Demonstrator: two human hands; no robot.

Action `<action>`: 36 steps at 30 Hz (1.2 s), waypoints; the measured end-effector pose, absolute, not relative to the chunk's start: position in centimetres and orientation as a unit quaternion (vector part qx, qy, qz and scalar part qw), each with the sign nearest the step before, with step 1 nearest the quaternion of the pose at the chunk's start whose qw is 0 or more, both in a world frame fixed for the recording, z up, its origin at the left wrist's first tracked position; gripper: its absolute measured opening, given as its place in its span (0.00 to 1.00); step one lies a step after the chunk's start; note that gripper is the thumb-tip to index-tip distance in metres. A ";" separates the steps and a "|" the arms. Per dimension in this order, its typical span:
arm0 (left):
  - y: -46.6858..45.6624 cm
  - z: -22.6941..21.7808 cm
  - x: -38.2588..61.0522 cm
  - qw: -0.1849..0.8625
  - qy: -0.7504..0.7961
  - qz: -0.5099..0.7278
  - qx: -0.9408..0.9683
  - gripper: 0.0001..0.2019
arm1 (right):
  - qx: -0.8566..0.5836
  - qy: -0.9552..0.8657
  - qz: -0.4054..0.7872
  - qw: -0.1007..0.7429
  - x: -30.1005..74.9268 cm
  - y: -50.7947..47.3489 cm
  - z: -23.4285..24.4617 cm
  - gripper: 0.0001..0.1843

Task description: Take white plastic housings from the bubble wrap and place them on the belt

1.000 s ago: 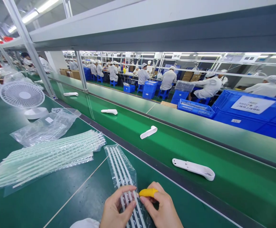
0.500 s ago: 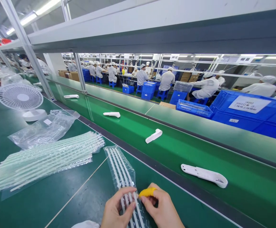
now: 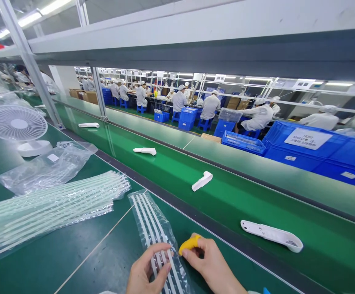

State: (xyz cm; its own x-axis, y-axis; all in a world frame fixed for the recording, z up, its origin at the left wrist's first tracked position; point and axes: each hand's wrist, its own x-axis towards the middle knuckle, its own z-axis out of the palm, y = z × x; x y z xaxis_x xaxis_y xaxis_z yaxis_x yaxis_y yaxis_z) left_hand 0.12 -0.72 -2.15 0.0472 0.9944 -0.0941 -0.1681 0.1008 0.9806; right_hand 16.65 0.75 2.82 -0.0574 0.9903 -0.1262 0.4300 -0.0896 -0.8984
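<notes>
A clear plastic bag with white strips (image 3: 150,223) lies on the dark green bench in front of me. My left hand (image 3: 148,270) presses its near end flat with spread fingers. My right hand (image 3: 209,264) pinches a small yellow piece (image 3: 189,243) at the bag's right edge. A larger stack of bagged white strips (image 3: 52,206) lies to the left. White plastic housings ride the green conveyor belt: one nearest (image 3: 271,234), one further up (image 3: 202,181), another beyond it (image 3: 145,151).
A white desk fan (image 3: 18,126) and crumpled clear bags (image 3: 44,167) sit at far left. Blue crates (image 3: 312,149) stand past the belt's far rail. Several workers in white sit at distant lines. A metal frame post (image 3: 30,67) rises at left.
The housings on the belt have drifted rightwards. The view has shifted a little, so my hands sit lower in the frame. Both hands keep their hold on the bag and yellow piece.
</notes>
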 end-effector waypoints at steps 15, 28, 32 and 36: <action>-0.2 -1.9 -0.9 0.543 0.533 0.426 0.490 0.10 | -0.744 -0.573 0.183 0.291 27.4 12.8 2.4 0.13; -0.5 -1.4 0.0 0.493 0.559 0.453 0.490 0.12 | -0.732 -0.644 0.134 0.179 25.7 12.5 4.4 0.13; -0.6 -1.6 -0.2 0.483 0.558 0.419 0.529 0.12 | -0.701 -0.656 0.207 0.191 21.5 8.0 5.2 0.17; -0.5 -2.1 -0.8 0.510 0.536 0.381 0.555 0.19 | -0.680 -0.633 0.312 0.198 18.2 5.1 5.0 0.17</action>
State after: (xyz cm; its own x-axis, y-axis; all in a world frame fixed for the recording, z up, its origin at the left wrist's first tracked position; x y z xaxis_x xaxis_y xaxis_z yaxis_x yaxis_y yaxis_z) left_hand -0.83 -0.45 -2.14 0.1349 0.9831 -0.1238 0.2061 0.0944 0.9740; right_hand 18.22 5.11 5.03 0.0039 0.9847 -0.1741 0.7382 -0.1203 -0.6638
